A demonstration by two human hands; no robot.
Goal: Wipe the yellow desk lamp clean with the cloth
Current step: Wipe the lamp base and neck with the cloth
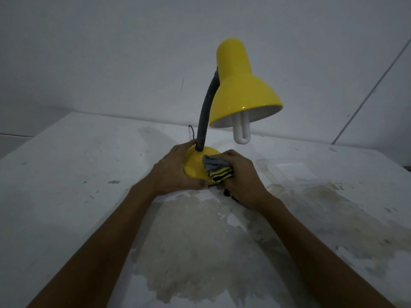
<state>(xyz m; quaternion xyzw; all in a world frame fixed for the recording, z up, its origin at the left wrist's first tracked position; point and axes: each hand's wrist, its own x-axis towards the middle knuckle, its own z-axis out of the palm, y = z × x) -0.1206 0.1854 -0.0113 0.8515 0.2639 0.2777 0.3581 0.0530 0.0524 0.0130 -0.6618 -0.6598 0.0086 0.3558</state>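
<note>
The yellow desk lamp [241, 85] stands upright on the white table [66, 174], with a grey bendable neck [206, 110], a white bulb [242, 130] under the shade and a round yellow base [195, 161]. My left hand [175, 170] grips the left side of the base, fingers by the foot of the neck and thumb along the front rim. My right hand [240, 176] holds a folded cloth [216, 168], grey with black and yellow stripes, and presses it on the right side of the base.
A dark cord [191, 132] runs from behind the base toward the table's back edge. Worn, stained patches [200, 241] mark the tabletop in front of me. A white wall [111, 52] rises close behind the table.
</note>
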